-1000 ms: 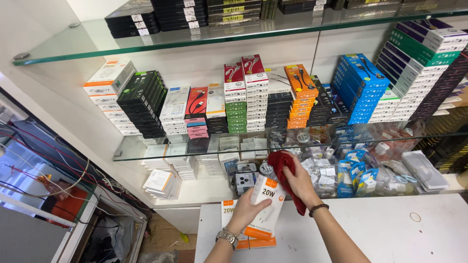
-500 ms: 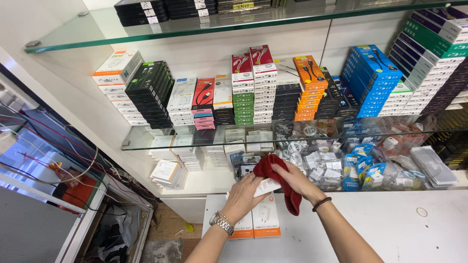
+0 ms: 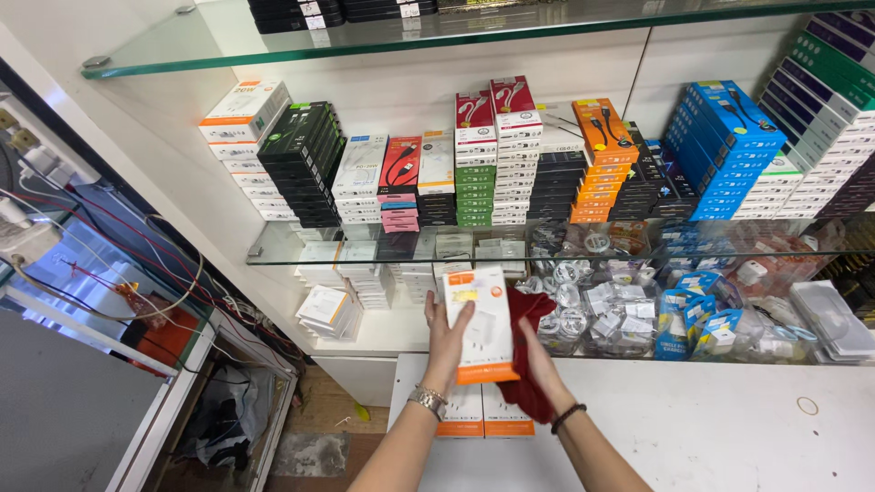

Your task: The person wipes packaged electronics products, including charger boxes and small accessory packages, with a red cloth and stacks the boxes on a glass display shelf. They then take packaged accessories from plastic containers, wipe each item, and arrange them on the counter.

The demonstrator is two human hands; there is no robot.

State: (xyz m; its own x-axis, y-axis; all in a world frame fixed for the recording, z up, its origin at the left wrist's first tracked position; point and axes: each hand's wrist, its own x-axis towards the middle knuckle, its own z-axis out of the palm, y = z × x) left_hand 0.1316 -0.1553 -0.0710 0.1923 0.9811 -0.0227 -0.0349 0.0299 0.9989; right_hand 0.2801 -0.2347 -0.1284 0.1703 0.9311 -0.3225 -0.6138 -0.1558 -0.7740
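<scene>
Left hand point(image 3: 447, 342) grips white/orange box point(image 3: 481, 323) upright, above desk point(image 3: 729, 428) edge, in front of shelves. Right hand point(image 3: 538, 360) holds red cloth point(image 3: 529, 310) against box's back. Best to keep box steady w/ left, wipe each face evenly

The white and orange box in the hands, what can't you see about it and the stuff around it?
- Head view: the left hand covers part of the white and orange box.
- The box hides most of the red cloth and the right hand fingers.
- The boxes on the counter lie partly under the arms.
</scene>
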